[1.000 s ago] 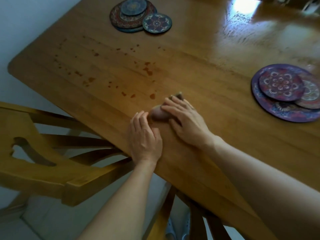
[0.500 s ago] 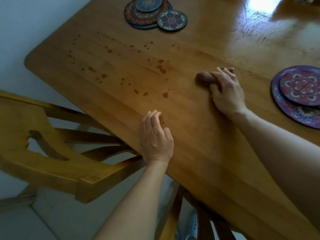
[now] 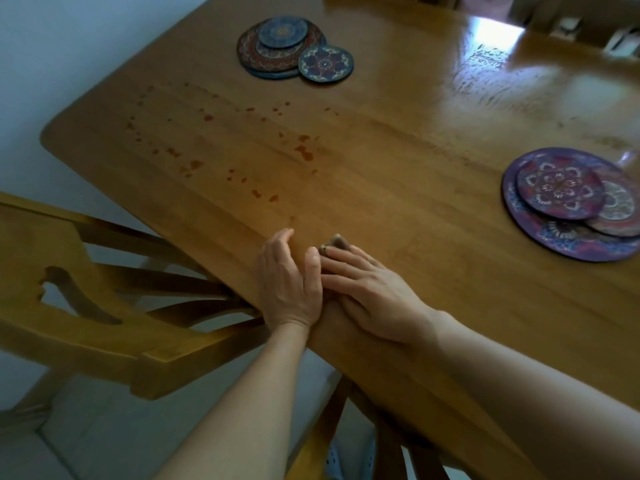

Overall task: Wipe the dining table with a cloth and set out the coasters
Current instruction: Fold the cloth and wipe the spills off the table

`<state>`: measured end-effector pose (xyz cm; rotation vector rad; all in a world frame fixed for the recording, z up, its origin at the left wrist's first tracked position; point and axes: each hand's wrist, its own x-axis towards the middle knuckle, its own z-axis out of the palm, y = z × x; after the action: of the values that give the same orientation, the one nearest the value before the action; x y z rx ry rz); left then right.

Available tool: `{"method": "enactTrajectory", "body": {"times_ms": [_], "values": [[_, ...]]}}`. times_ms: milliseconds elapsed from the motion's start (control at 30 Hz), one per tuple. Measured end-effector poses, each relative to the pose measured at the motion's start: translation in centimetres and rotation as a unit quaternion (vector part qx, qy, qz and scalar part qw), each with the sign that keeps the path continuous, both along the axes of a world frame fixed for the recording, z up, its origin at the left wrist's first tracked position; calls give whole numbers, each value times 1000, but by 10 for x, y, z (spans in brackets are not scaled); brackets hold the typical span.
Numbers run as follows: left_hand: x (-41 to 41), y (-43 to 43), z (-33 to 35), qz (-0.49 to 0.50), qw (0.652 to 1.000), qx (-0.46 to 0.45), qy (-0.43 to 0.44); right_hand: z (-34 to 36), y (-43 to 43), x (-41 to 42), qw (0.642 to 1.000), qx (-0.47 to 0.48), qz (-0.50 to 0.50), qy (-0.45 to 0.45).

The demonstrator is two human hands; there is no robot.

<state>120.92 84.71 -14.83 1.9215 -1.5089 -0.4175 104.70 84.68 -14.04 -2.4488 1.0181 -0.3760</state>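
A wooden dining table (image 3: 398, 150) fills the view, with reddish-brown drip stains (image 3: 304, 152) across its left part. My right hand (image 3: 374, 292) lies flat over a small brown cloth (image 3: 337, 243) near the table's front edge; only the cloth's far tip shows. My left hand (image 3: 289, 282) rests flat on the front edge right beside it, touching the right hand. One stack of round patterned coasters (image 3: 282, 46) lies at the far left. A purple stack of coasters (image 3: 568, 202) lies at the right.
A wooden chair (image 3: 86, 289) stands pushed against the table's front-left edge, and another chair's slats (image 3: 391, 445) show below the table near my arms. A pale wall is on the left. Glare shines on the table's far right.
My right hand has drawn the cloth from the table's middle right back to the front edge beside my left hand. The left hand has stayed on the edge.
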Motion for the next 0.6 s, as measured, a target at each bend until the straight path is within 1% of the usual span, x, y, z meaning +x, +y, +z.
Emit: {"method": "enactTrajectory", "body": {"times_ms": [33,100,200,267,333,400,467,533,600], "values": [[1,0,-1,-6,1000,0,-8,0,1,-15,1000,2,4,5],[1,-2,-4,-5,1000,13,-21,1,0,-47,1000,9,-23,1],[2,-2,-7,-6,998,36,-54,1,-11,-92,993,-7,-114,-19],[3,-2,-7,-9,997,39,-62,-1,-30,-113,982,-28,-186,-21],[3,-2,-8,-6,997,45,-66,-3,-52,-118,962,-31,-271,-10],[3,-2,-8,-4,996,47,-72,-4,-72,-107,932,-25,-362,9],[2,-2,-8,-5,996,47,-76,-3,-84,-88,907,-8,-421,18],[2,-3,-7,-6,996,48,-80,-2,-86,-68,904,4,-426,31],[1,-3,-6,-6,995,52,-83,-1,-74,-51,920,-7,-390,39]]}}
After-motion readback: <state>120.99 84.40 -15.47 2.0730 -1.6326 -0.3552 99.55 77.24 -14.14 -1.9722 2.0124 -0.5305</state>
